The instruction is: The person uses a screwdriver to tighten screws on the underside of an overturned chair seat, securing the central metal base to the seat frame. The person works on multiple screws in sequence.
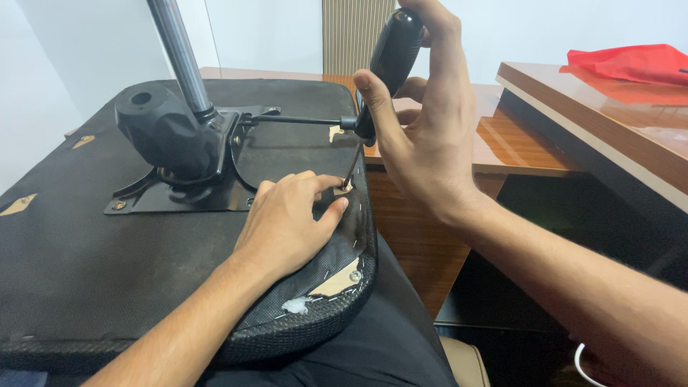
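Nearest the camera: dark trousers on the person's lap (373, 351), with the upturned black fabric-covered chair seat (79, 265) resting across it, underside up. Torn patch at the seat's near right corner shows pale board, a staple row and a silver bolt head (355, 275).

Left forearm comes in from bottom left, low over the seat. Left hand (287, 222) lies palm down on the black fabric, wrist straight. Fingers loosely curled, not clenched; thumb and index tip pinch in at a small pale hole in the fabric (344, 189), right at the tool's tip. Whether they hold a screw there cannot be told.

Right forearm enters from lower right, rising steeply up and left, wrist bent back. Right hand (423, 122) is raised above the seat's right edge, palm facing left. Its fingers wrap the black-handled screwdriver (390, 61); thumb extended along the handle's near side, the other fingers curled behind it. The thin metal shaft (351, 166) slants down and slightly left from the handle to the pale hole, tip touching beside the left fingertips.

Mid-seat: black metal mounting plate (179, 197) lying flat on the underside, carrying a bulky black plastic mechanism housing (161, 129). A thin black lever rod (294, 120) runs right from it toward the screwdriver. A grey metal gas-lift column (179, 54) rises from the plate, tilted left, out of frame at top.

Beyond: glossy brown wooden surface (516, 143) behind and right of the seat; a higher wooden ledge at right bears a crumpled red cloth (631, 61). Pale walls and a ribbed beige panel (355, 32) at the back.
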